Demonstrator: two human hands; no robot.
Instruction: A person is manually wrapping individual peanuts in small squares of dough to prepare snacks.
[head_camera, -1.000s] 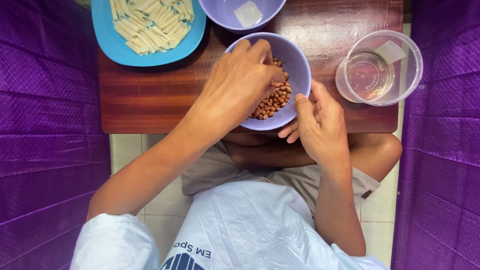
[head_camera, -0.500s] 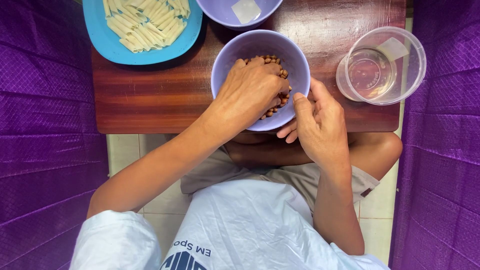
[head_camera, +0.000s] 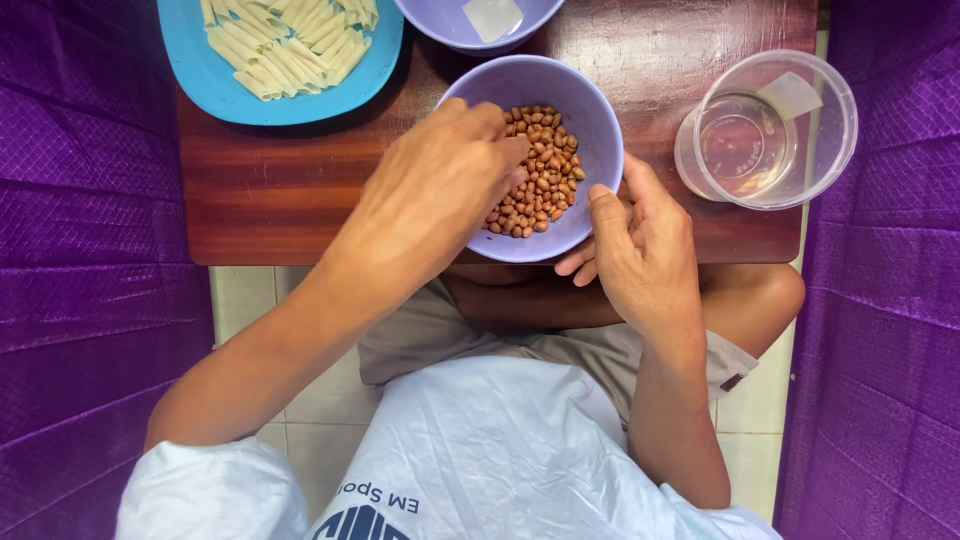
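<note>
A lilac bowl (head_camera: 590, 105) of brown peanuts (head_camera: 540, 165) sits at the near edge of a small wooden table (head_camera: 270, 195). My left hand (head_camera: 440, 190) reaches into the bowl from the left, fingers bunched over the peanuts; whether it grips any is hidden. My right hand (head_camera: 640, 240) steadies the bowl at its near right rim, thumb on the edge and fingers under it.
A blue plate (head_camera: 220, 85) of pale tube pasta lies at the far left. A second lilac bowl (head_camera: 450, 25) with a white slip stands behind. A clear plastic tub (head_camera: 765, 130) with a slip inside stands at the right. Purple cloth flanks the table on both sides.
My left hand has slid from covering the bowl's middle to its left side, uncovering the peanuts. The right hand has stayed on the rim.
</note>
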